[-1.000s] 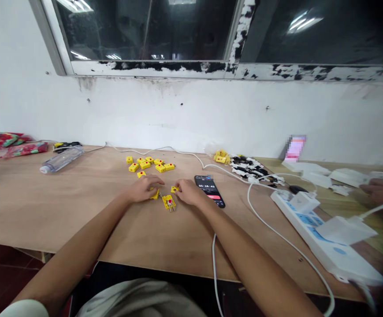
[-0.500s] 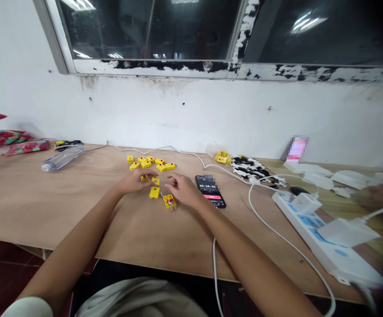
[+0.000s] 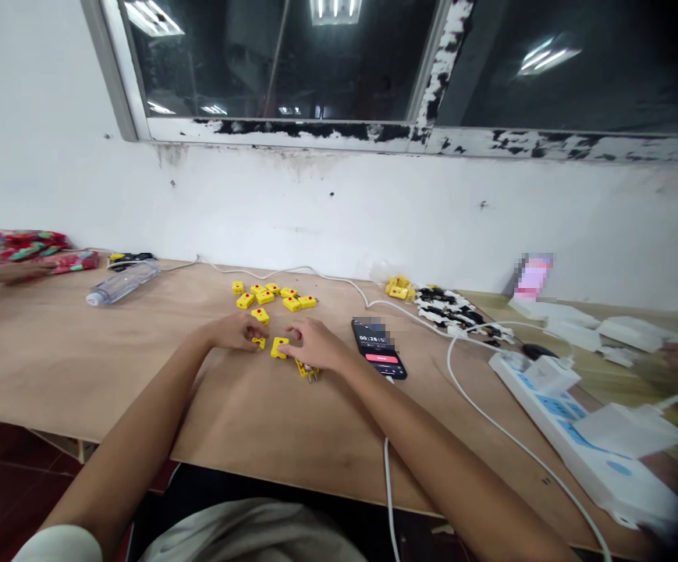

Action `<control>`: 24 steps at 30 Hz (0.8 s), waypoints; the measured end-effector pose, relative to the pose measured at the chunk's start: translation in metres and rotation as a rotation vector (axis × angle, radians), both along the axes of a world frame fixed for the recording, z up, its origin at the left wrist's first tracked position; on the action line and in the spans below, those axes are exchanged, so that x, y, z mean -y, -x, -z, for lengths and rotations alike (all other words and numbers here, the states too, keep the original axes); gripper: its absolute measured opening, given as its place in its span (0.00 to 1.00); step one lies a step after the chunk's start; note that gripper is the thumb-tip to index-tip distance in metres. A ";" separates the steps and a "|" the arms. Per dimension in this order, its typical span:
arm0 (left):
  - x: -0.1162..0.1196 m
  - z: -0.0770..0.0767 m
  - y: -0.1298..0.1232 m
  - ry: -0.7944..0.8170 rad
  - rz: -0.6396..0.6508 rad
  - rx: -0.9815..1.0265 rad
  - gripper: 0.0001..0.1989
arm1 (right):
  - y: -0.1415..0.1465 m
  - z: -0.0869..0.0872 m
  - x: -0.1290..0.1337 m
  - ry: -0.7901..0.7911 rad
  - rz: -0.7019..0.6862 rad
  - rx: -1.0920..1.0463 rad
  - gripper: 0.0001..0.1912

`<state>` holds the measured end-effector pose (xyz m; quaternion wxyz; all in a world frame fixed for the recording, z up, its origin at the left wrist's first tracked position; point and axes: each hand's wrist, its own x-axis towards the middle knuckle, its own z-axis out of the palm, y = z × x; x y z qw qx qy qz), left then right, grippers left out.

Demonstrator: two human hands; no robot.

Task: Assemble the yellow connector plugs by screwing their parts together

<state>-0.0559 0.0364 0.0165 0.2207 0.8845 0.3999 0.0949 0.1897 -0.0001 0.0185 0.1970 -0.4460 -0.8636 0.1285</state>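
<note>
Small yellow parts between and beyond two bare hands on a brown table. The yellow block [image 3: 278, 349], squarish and bright, bears a dark red mark on its upper face; it lies in the gap between the hands, against the thumb side of the right hand [image 3: 318, 343]. A small yellow piece [image 3: 258, 343], partly covered, is pinched at the fingertips of the left hand [image 3: 234, 332]. A pronged yellow part [image 3: 307, 371], with two metal prongs directed toward the wearer, lies just below the right hand and is partly hidden by it. One red-dotted block [image 3: 260, 316] rests just beyond the left fingertips; a loose cluster of similar yellow blocks [image 3: 264, 297] lies farther out, ahead of both hands.

Pose: the forearms converge from the lower corners. The left hand is low, its fingers curled inward about the piece. The right hand is arched, thumb and index finger parted, the thumb touching the block's edge; whether it grips the block cannot be told. A dark phone [image 3: 378, 347] lies to the right of the right hand; a clear bottle [image 3: 125, 282] lies well to the left of the left hand.
</note>
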 end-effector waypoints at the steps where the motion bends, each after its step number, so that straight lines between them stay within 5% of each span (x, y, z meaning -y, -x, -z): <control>1: 0.000 0.000 0.000 -0.005 0.002 -0.004 0.16 | 0.006 -0.003 -0.002 0.026 -0.017 0.049 0.24; 6: 0.000 -0.001 0.005 -0.017 -0.031 0.004 0.13 | 0.023 -0.008 -0.012 0.169 -0.040 0.201 0.27; 14: -0.001 -0.005 0.007 0.006 0.000 0.023 0.14 | 0.014 -0.008 -0.028 0.168 -0.091 0.013 0.15; 24: -0.007 0.009 0.001 -0.007 -0.034 0.043 0.12 | 0.020 -0.013 -0.034 0.181 -0.067 0.007 0.19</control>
